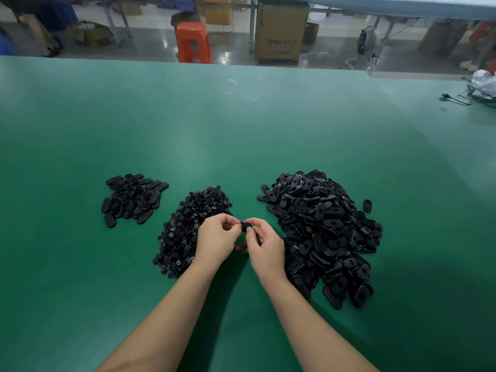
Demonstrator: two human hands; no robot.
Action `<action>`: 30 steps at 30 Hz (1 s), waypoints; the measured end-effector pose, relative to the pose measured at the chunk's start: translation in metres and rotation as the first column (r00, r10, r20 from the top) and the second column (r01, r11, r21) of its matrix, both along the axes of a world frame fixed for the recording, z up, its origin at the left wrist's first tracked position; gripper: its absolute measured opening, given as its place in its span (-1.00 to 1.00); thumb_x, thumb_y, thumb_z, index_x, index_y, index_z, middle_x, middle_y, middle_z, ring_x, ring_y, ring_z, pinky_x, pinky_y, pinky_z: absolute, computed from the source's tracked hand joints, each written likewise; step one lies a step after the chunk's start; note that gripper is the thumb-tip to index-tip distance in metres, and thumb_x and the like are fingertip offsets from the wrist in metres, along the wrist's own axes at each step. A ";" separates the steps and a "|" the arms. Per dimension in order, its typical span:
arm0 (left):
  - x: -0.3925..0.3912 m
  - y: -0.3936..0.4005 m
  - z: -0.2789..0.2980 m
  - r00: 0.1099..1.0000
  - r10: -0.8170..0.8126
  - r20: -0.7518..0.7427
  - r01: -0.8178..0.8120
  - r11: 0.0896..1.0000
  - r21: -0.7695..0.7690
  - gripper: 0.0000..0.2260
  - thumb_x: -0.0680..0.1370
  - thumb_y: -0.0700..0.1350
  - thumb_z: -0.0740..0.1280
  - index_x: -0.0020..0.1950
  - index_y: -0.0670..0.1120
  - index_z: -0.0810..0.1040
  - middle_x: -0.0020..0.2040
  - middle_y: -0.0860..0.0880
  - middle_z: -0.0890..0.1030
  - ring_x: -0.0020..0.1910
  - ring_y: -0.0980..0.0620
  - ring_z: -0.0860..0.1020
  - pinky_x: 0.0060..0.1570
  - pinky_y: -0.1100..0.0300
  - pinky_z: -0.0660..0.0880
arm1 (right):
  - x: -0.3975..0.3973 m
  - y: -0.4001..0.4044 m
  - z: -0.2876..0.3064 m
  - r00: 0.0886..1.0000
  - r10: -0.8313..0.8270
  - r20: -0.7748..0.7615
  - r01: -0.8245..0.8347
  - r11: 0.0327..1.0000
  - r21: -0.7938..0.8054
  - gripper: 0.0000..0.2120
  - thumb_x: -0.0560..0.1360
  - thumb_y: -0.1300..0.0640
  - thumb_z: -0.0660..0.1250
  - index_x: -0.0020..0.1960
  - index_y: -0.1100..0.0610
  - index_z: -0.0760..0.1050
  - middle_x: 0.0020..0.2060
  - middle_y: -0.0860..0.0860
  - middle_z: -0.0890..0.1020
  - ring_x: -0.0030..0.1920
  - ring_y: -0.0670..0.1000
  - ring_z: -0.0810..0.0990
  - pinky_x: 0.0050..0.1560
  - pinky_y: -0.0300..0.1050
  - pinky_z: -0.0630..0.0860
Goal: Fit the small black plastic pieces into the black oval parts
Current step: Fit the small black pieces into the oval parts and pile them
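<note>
Head view, and both hands are up together just above the green table (241, 124), meeting over the gap between two heaps. The left hand (217, 240) and the right hand (264, 245) each have fingers curled in, pinching one black oval part (245, 225) between them from either side, and that two-sided hold looks like it steadies the oval for a press fit. Whether a small piece is already seated in it, I can't tell; the fingers cover most of it.

Look at the layout, it makes sense for the job. The heap of small black plastic pieces (188, 229) lies right under the left wrist, within easy reach of that hand. The big pile of oval parts (319, 232) sits just beside the right hand (likely the unfinished stock, going by its bulk). Off to the left, well apart, a smaller flat cluster of ovals (132, 198) probably holds the finished ones, so plenty of work remains. One stray oval (367, 205) sits alone past the big pile.

The mat is smooth and matte. At its far right edge, a tangle of black cables (472, 98) beside a white bag (484, 80). Beyond the table: a glossy floor, an orange stool (193, 42), a cardboard box (280, 33), a floor fan (362, 42).
</note>
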State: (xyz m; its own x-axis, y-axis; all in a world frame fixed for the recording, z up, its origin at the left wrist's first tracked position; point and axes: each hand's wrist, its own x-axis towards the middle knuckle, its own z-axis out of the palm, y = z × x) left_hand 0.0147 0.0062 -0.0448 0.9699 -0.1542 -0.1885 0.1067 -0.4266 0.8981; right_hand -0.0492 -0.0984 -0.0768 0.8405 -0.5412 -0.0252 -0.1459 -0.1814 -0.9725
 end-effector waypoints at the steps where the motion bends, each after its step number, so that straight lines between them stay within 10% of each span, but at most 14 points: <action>1: -0.001 0.000 0.001 1.000 -0.002 0.013 0.001 1.000 0.012 -0.90 0.54 -0.20 0.44 -0.15 -0.04 0.66 -0.25 0.02 0.69 -0.43 0.03 0.67 -0.37 0.10 0.64 | 0.000 0.000 0.000 1.000 0.001 -0.002 -0.001 1.000 -0.001 -0.82 0.58 0.18 0.32 0.08 -0.02 0.64 -0.11 -0.11 0.73 -0.15 -0.11 0.67 -0.02 0.10 0.65; 18: -0.002 -0.004 0.007 0.999 -0.025 0.027 0.026 0.999 -0.022 -0.84 0.51 -0.15 0.51 0.02 0.04 0.63 -0.09 -0.01 0.64 -0.52 0.09 0.50 -0.51 0.23 0.46 | 0.001 -0.004 0.001 0.999 0.021 0.031 -0.025 0.989 0.142 -0.74 0.65 0.31 0.20 0.02 -0.03 0.52 -0.26 -0.05 0.68 -0.35 -0.05 0.61 -0.16 0.09 0.65; 25: 0.002 -0.003 0.007 0.996 -0.037 -0.083 0.024 0.988 -0.151 -0.93 0.50 -0.24 0.51 -0.10 -0.07 0.71 -0.33 0.05 0.69 -0.53 0.16 0.54 -0.54 0.26 0.46 | 0.000 -0.002 0.006 0.998 0.018 0.052 -0.026 0.987 0.160 -0.82 0.63 0.28 0.28 0.08 0.01 0.51 -0.22 0.03 0.65 -0.33 -0.10 0.59 -0.25 -0.20 0.56; 30: 0.002 -0.003 0.007 0.992 -0.069 -0.105 0.049 0.983 -0.179 -0.91 0.54 -0.26 0.46 -0.01 -0.13 0.73 -0.23 -0.01 0.73 -0.47 0.10 0.60 -0.46 0.21 0.54 | -0.001 -0.003 0.005 0.999 0.015 0.038 -0.019 0.993 0.114 -0.85 0.64 0.25 0.28 0.11 0.06 0.58 -0.20 -0.02 0.68 -0.29 -0.06 0.61 -0.14 0.04 0.64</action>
State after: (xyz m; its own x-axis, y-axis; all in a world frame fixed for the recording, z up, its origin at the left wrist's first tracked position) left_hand 0.0165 0.0029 -0.0380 0.9327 -0.2509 -0.2591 0.1889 -0.2721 0.9435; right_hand -0.0501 -0.1010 -0.0714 0.8512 -0.5220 -0.0543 -0.1068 -0.0711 -0.9917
